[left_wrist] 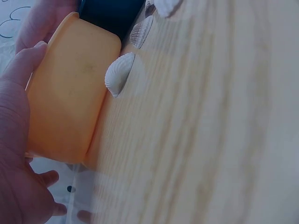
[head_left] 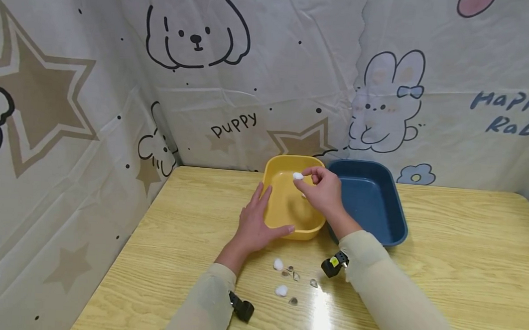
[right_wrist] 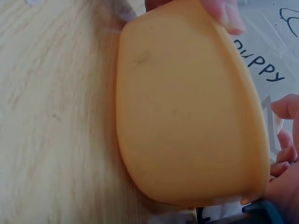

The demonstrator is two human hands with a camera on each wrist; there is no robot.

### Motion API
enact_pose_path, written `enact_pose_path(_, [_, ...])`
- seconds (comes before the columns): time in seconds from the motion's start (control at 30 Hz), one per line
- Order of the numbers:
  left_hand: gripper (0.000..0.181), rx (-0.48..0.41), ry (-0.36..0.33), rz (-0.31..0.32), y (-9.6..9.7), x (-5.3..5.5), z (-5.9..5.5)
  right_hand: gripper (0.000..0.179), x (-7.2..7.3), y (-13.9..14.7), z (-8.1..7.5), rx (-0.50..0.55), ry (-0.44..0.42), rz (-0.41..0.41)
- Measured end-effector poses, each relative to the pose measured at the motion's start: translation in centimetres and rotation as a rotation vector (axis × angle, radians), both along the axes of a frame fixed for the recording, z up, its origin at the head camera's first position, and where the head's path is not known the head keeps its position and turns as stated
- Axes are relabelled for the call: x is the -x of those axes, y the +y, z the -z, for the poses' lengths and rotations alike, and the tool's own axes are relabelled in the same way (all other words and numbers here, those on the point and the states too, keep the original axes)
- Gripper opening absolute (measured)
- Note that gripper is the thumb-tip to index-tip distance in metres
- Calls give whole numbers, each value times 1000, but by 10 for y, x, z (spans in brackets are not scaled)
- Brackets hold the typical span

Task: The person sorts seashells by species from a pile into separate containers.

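In the head view my right hand (head_left: 323, 190) pinches a small white seashell (head_left: 298, 176) between thumb and fingertips, above the yellow tray (head_left: 300, 233). Part of another white piece shows in the tray beneath this hand. My left hand (head_left: 255, 227) lies at the tray's front left corner, thumb along the front rim and straight fingers spread at the left side. The left wrist view shows its thumb at the rim and a ribbed white shell (left_wrist: 120, 73) on the table before the tray. In the right wrist view the tray's wall covers most of the right hand's work.
A dark blue tray (head_left: 366, 202) stands right beside the yellow one. On the table nearer me lie white shells (head_left: 281, 290) and several small brownish shells (head_left: 293, 301). A printed cloth (head_left: 269, 75) hangs behind the table's back edge.
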State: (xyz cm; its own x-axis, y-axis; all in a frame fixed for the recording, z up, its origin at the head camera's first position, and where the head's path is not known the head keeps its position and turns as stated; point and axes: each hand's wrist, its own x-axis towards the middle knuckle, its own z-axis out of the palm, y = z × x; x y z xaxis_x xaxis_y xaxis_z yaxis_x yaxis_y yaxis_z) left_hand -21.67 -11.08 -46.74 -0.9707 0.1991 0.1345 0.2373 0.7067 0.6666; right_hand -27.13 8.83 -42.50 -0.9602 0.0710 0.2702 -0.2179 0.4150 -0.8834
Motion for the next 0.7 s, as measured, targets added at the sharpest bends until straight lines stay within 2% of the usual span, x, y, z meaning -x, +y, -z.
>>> enact_pose_path(0.2, [116,0,16,2,0,0,2,25,3,0,8,-23,13,7])
enact_pose_path(0.7, [116,-6,20,5,0,0,2,29,4,-1,11,-68,5,16])
